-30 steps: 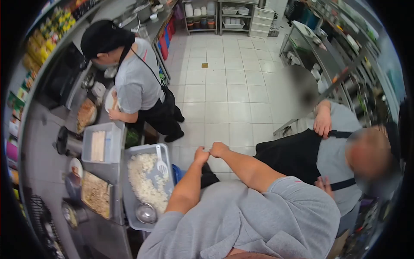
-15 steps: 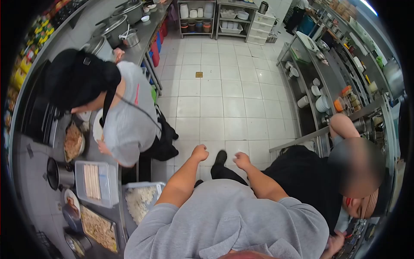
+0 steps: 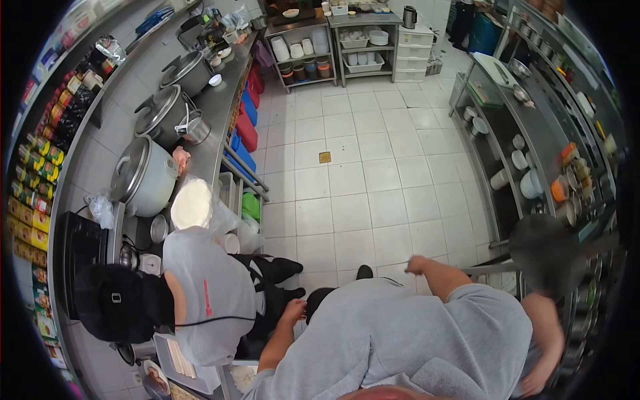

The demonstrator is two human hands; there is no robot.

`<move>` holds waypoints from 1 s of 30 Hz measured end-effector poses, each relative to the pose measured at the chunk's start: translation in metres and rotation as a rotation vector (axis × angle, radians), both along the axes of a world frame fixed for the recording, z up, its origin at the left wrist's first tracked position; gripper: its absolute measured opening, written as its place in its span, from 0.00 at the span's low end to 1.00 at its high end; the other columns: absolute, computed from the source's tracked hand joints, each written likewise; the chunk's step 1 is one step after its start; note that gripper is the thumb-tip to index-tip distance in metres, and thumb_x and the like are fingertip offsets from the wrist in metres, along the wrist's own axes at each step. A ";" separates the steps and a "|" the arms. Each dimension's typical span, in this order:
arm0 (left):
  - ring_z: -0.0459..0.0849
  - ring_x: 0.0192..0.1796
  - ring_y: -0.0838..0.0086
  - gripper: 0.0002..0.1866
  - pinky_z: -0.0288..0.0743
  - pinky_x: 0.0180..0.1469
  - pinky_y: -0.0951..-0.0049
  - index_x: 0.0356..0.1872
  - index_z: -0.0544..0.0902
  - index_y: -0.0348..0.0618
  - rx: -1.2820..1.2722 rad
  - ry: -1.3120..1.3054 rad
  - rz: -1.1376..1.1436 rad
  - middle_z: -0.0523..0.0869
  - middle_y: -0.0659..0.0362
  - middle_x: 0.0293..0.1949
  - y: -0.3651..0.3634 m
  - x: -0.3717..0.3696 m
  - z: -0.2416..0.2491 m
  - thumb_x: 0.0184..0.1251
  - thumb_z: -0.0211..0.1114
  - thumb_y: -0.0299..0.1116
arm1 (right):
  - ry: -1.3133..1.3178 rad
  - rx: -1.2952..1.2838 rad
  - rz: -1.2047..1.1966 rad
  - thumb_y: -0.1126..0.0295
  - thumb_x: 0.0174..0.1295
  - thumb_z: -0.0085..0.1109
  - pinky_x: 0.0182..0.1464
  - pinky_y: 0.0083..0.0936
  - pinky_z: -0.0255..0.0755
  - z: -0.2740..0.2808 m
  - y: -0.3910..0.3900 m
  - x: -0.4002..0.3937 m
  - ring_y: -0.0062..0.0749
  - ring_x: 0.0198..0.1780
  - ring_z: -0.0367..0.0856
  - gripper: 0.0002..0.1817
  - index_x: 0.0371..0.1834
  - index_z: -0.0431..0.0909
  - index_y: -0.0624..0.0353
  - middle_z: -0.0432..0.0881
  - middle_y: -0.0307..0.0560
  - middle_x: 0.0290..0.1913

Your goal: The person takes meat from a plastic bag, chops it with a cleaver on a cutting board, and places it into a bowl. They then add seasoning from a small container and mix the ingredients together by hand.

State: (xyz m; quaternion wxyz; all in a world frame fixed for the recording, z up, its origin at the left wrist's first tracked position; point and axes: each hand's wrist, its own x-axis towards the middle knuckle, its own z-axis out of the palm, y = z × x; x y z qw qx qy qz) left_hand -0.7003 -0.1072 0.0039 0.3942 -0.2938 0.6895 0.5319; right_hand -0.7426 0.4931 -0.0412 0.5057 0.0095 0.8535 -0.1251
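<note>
My left hand [image 3: 295, 309] is low at my left side, beside the dark trousers and apron of a co-worker [image 3: 213, 293] in a grey T-shirt and black cap. Its fingers look loosely curled, with nothing visible in them. Out in front of my right side, over the tiled floor, is my right hand [image 3: 417, 265], its fingers curled and holding nothing I can see. The plastic tub [image 3: 207, 383] with long pale sticks and a tray of white food [image 3: 243, 377] are partly hidden at lower left.
A steel counter [image 3: 212, 143] with large lidded pots [image 3: 140, 177] runs along the left. White tiled floor [image 3: 340, 193] stretches ahead to shelving [image 3: 310, 87]. A steel rack [image 3: 493, 133] stands at right, with another person [image 3: 543, 333] near my right side.
I have moved forward past the floor area, and the co-worker on the left now appears lower in view. My hands have moved apart. The person on the right has fallen further back.
</note>
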 end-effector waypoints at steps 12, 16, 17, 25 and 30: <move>0.93 0.45 0.47 0.16 0.85 0.45 0.44 0.51 0.92 0.43 -0.232 0.352 -0.614 0.91 0.42 0.45 0.083 -0.226 -0.055 0.82 0.65 0.44 | 0.755 -0.469 -0.484 0.51 0.72 0.72 0.57 0.45 0.87 0.076 -0.035 -0.404 0.53 0.53 0.95 0.22 0.54 0.94 0.58 0.96 0.59 0.51; 0.94 0.51 0.39 0.18 0.85 0.49 0.38 0.52 0.92 0.42 -0.304 0.635 -1.271 0.93 0.36 0.50 0.110 -0.390 -0.035 0.81 0.63 0.45 | 0.431 -0.209 -0.186 0.45 0.69 0.71 0.65 0.52 0.84 0.011 0.042 -0.422 0.58 0.58 0.93 0.27 0.56 0.95 0.58 0.95 0.60 0.56; 0.95 0.53 0.37 0.19 0.86 0.50 0.37 0.53 0.93 0.41 -0.341 0.798 -1.547 0.94 0.34 0.52 0.111 -0.429 -0.031 0.81 0.62 0.45 | 0.345 -0.130 -0.286 0.45 0.68 0.71 0.66 0.52 0.84 0.023 0.065 -0.417 0.58 0.59 0.93 0.27 0.56 0.95 0.58 0.95 0.61 0.57; 0.91 0.25 0.58 0.16 0.83 0.25 0.53 0.41 0.89 0.35 -0.408 0.102 -1.051 0.91 0.48 0.31 0.211 -0.825 -0.020 0.79 0.68 0.41 | 0.764 0.202 -1.560 0.55 0.65 0.71 0.52 0.48 0.87 0.034 0.222 -0.343 0.55 0.43 0.94 0.20 0.45 0.96 0.61 0.95 0.61 0.43; 0.90 0.27 0.64 0.12 0.82 0.24 0.63 0.51 0.86 0.35 -0.155 0.404 -0.578 0.89 0.51 0.36 0.348 -1.004 0.021 0.80 0.67 0.34 | 0.217 0.232 -1.662 0.57 0.64 0.64 0.31 0.45 0.84 -0.030 0.196 -0.302 0.43 0.28 0.92 0.19 0.22 0.90 0.58 0.89 0.54 0.23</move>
